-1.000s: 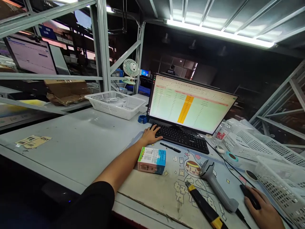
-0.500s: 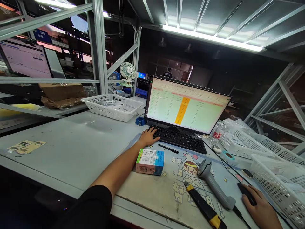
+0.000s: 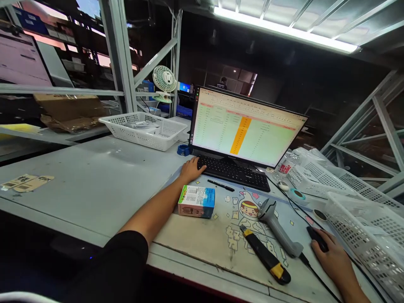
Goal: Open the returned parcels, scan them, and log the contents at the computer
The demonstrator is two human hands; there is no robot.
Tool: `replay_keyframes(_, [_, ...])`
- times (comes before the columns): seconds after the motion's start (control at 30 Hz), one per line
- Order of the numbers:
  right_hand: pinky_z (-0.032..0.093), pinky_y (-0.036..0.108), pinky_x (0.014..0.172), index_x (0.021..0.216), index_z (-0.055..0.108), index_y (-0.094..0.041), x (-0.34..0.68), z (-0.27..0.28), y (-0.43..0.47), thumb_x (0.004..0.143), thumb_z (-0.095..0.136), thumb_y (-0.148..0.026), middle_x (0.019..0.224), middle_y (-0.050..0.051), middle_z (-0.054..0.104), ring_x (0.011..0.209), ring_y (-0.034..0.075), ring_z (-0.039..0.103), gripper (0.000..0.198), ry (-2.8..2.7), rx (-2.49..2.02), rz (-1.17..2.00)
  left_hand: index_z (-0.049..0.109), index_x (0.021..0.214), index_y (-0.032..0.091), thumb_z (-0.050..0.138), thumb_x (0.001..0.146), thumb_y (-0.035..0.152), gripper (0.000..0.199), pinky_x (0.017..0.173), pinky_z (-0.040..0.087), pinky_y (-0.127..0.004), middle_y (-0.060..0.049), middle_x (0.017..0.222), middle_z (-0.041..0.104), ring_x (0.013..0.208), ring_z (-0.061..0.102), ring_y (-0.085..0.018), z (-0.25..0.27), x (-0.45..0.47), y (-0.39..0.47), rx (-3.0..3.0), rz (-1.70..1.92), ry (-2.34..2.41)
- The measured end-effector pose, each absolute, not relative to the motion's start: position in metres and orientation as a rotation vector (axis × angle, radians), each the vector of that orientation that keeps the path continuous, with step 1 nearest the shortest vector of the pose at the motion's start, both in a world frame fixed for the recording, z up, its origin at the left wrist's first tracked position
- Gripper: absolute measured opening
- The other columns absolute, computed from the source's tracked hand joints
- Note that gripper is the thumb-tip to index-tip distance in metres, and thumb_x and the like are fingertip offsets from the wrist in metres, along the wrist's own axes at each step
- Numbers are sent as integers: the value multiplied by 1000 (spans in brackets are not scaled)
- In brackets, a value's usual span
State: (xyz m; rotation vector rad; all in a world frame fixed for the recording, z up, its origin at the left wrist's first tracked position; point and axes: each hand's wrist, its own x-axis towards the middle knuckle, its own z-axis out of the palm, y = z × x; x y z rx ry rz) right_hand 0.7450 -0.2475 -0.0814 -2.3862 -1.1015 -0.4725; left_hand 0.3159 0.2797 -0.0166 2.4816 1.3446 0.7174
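Note:
My left hand (image 3: 192,169) rests at the left end of a black keyboard (image 3: 235,172), fingers stretched out over the keys and holding nothing. My right hand (image 3: 331,254) is curved over a black computer mouse (image 3: 318,239) on the desk mat. Behind the keyboard a monitor (image 3: 243,126) shows a spreadsheet with one orange column. Beside my left forearm sits a small printed box (image 3: 196,202). Between the hands lie a grey barcode scanner (image 3: 279,229), a black and yellow utility knife (image 3: 265,256) and a black pen (image 3: 221,185).
White perforated baskets stand at the back left (image 3: 143,130) and along the right side (image 3: 362,235). Near the right baskets are a plastic bottle (image 3: 286,164) and rolls of tape (image 3: 297,194). A small fan (image 3: 164,80) is by the metal frame. The scanner's cable crosses the front right.
The camera view has shifted, so most desk items appear higher and slightly left. A boxed cell outline now shows on the spreadsheet's left half. Both hands stay at the keyboard and mouse.

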Motion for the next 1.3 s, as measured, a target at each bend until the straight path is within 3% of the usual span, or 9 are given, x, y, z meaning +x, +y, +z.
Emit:
replay_keyframes(0.2, [60, 51, 94, 136, 73, -24, 749, -80, -250, 88, 49, -69, 146, 11, 63, 119, 37, 68, 70, -1107, -2423, -441, 40, 163, 11, 36, 106, 67, 80, 124, 42, -48, -22, 166, 50, 149, 51, -39, -19, 316, 290, 2360, 749, 1443])
replay_keyframes(0.4, [56, 50, 103, 136, 72, -22, 734, -78, -248, 93, 47, -64, 144, 12, 64, 123, 36, 65, 64, -1130, -2379, -511, 37, 168, 23, 42, 99, 77, 87, 129, 33, -58, -12, 181, 27, 161, 33, -41, -20, 317, 287, 2457, 668, 1328])
replay_keyframes(0.53, [55, 50, 105, 136, 71, -22, 729, -76, -248, 96, 45, -63, 145, 12, 63, 123, 35, 65, 63, -1148, -2366, -521, 40, 168, 29, 41, 98, 76, 84, 130, 28, -64, -4, 183, 22, 164, 25, -42, -20, 316, 284, 2550, 598, 1217])
replay_keyframes(0.7, [59, 48, 98, 136, 72, -24, 735, -76, -250, 93, 51, -64, 145, 12, 63, 119, 35, 66, 62, -1135, -2383, -459, 41, 168, 31, 37, 98, 79, 85, 128, 26, -67, -4, 183, 24, 164, 21, -45, -21, 317, 286, 2601, 534, 1166])
replay_keyframes(1.03, [59, 52, 100, 127, 75, -22, 747, -81, -247, 86, 53, -67, 140, 14, 65, 120, 37, 67, 64, -1151, -2330, -438, 39, 169, 32, 40, 99, 74, 81, 127, 30, -68, -4, 182, 27, 165, 23, -44, -18, 317, 286, 2615, 508, 1148])
replay_keyframes(1.3, [58, 53, 100, 133, 72, -27, 719, -81, -241, 95, 46, -61, 146, 10, 62, 119, 36, 69, 58, -1058, -2326, -547, 42, 167, 32, 43, 98, 73, 80, 128, 31, -67, -3, 181, 29, 165, 24, -43, -20, 316, 289, 2604, 556, 1127])
